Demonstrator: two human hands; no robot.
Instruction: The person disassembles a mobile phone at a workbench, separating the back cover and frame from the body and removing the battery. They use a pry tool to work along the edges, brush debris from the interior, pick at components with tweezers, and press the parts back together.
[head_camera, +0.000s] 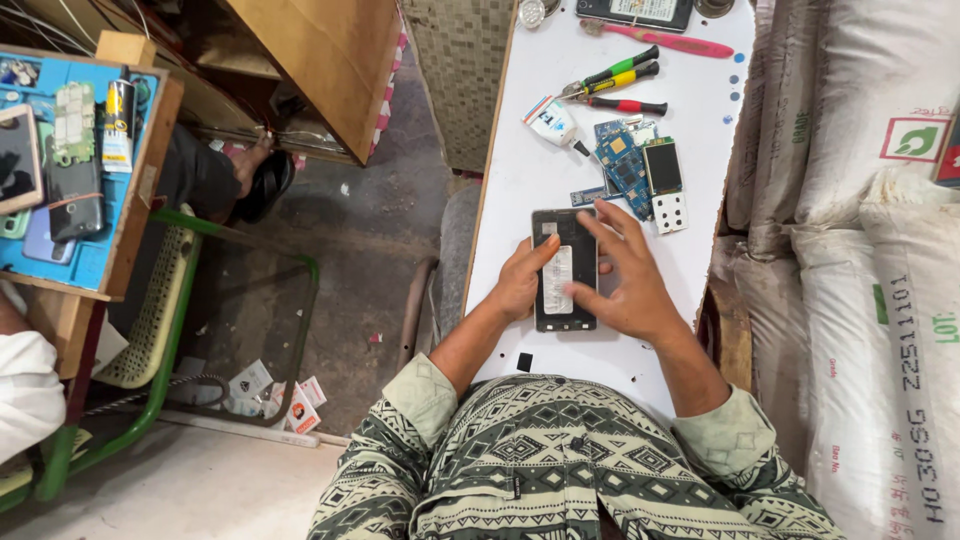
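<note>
Opened dark rectangular phone with white battery label (563, 272), flat on white narrow worktable (520, 170), steadied at its left edge by the left hand (518, 285) with fingers curled, right hand (628, 280) spread over its right side, fingertips pressing; blue circuit boards (622, 165) and screwdrivers (615, 85) beyond.

phone (563, 268): right edge and lower right corner hidden under right hand (625, 280) | left hand (520, 285): covers phone's left rim | dark device (634, 10): cut off by top edge of frame | small black piece (524, 362) on white table (520, 180): too small to identify | sacks (880, 250): cut off at right edge
</note>
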